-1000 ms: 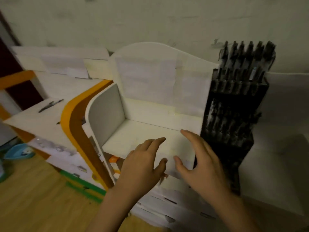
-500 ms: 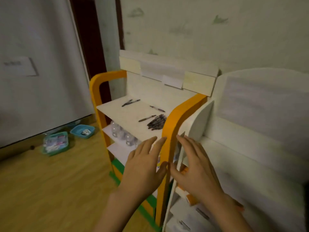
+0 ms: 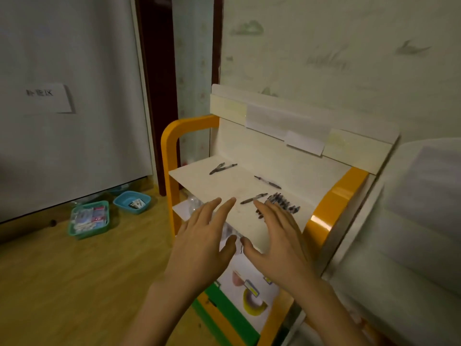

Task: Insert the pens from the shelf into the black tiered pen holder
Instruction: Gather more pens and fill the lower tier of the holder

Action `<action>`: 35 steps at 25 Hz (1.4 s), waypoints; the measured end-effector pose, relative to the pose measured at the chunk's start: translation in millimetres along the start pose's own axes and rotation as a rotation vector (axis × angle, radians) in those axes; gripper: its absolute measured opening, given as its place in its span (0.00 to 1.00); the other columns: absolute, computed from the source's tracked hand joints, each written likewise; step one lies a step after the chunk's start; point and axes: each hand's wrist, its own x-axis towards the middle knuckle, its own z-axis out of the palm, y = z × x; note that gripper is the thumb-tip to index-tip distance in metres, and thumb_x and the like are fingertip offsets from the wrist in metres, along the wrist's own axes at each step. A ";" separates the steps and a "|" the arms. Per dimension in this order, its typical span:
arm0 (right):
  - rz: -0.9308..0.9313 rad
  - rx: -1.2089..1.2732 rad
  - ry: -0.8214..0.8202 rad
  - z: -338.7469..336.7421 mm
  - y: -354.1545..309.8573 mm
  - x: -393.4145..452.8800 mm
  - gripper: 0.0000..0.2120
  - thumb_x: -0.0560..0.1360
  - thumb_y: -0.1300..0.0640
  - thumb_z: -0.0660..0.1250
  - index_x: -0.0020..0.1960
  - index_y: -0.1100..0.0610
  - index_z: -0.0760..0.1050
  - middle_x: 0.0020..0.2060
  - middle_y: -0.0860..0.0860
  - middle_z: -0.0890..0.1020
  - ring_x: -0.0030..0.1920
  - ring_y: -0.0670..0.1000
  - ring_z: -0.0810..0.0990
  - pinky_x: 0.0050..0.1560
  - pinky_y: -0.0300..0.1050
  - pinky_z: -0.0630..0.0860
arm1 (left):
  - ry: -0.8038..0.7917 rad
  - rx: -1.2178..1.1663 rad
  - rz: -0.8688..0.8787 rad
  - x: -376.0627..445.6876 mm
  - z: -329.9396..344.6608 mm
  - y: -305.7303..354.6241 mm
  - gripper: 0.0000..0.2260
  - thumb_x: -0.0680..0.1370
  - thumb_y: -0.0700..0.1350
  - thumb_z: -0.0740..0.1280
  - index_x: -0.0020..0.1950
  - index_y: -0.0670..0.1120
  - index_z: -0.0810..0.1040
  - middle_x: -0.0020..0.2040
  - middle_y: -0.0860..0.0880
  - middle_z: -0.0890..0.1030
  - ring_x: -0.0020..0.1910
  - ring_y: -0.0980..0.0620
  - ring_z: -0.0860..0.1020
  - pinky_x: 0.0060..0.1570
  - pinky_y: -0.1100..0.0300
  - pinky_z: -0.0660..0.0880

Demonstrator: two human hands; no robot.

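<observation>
Two bare forearms show from the bottom edge, each ending in a bare hand. The left hand [image 3: 203, 242] and the right hand [image 3: 279, 243] carry no gloves, rings or watch that I can make out. No sleeve shows on either arm; the wrists are uncovered. The nails look short and plain, though the picture is soft.

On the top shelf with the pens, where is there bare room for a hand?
Bare: the left front of the shelf, between the pen pair and the left hand. Crowded: the pen pile at right front, by the right hand.
</observation>
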 end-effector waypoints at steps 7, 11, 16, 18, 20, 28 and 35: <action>0.137 -0.042 0.062 39.6 44.0 96.1 0.36 0.72 0.36 0.62 0.75 0.40 0.50 0.76 0.45 0.57 0.77 0.49 0.51 0.77 0.53 0.52 | -0.032 -0.017 0.048 107.9 37.7 -54.4 0.32 0.78 0.58 0.62 0.76 0.63 0.47 0.78 0.56 0.57 0.75 0.53 0.59 0.71 0.51 0.67; 0.244 -0.058 0.079 56.3 77.5 151.7 0.38 0.72 0.38 0.64 0.76 0.43 0.51 0.76 0.46 0.59 0.77 0.50 0.53 0.77 0.52 0.51 | -0.077 -0.030 0.146 195.0 70.9 -70.9 0.33 0.77 0.58 0.62 0.77 0.62 0.49 0.77 0.55 0.59 0.75 0.53 0.60 0.69 0.54 0.67; 0.445 -0.138 0.108 76.5 116.3 182.9 0.37 0.72 0.36 0.63 0.76 0.44 0.53 0.75 0.48 0.61 0.76 0.52 0.56 0.76 0.56 0.56 | -0.234 -0.163 0.255 255.8 133.4 -89.2 0.31 0.77 0.57 0.63 0.77 0.57 0.54 0.75 0.53 0.63 0.72 0.51 0.64 0.65 0.50 0.72; 0.536 -0.178 0.095 84.5 131.1 187.7 0.37 0.72 0.36 0.63 0.76 0.45 0.54 0.75 0.49 0.62 0.76 0.53 0.56 0.75 0.57 0.57 | -0.293 -0.214 0.278 269.9 163.0 -95.3 0.30 0.78 0.56 0.63 0.77 0.56 0.56 0.75 0.53 0.64 0.72 0.51 0.65 0.65 0.50 0.71; 0.613 -0.202 0.109 92.0 145.4 188.2 0.37 0.71 0.35 0.63 0.75 0.45 0.55 0.73 0.49 0.65 0.74 0.55 0.60 0.73 0.58 0.60 | -0.371 -0.233 0.276 282.2 192.1 -101.4 0.30 0.78 0.55 0.64 0.77 0.54 0.57 0.75 0.53 0.63 0.71 0.51 0.66 0.65 0.50 0.71; 0.820 -0.353 0.124 110.5 173.7 184.7 0.38 0.72 0.35 0.61 0.76 0.47 0.53 0.74 0.49 0.62 0.75 0.54 0.57 0.75 0.57 0.55 | -0.797 -0.019 0.080 304.4 290.4 -125.1 0.34 0.75 0.66 0.61 0.72 0.44 0.64 0.68 0.43 0.67 0.65 0.45 0.67 0.58 0.51 0.71; 0.922 -0.365 0.128 121.2 183.2 184.4 0.39 0.71 0.35 0.61 0.77 0.48 0.55 0.75 0.51 0.63 0.76 0.54 0.56 0.75 0.57 0.54 | -0.909 -0.167 0.064 311.1 319.3 -90.8 0.33 0.69 0.68 0.67 0.62 0.45 0.70 0.60 0.44 0.65 0.60 0.45 0.69 0.57 0.53 0.75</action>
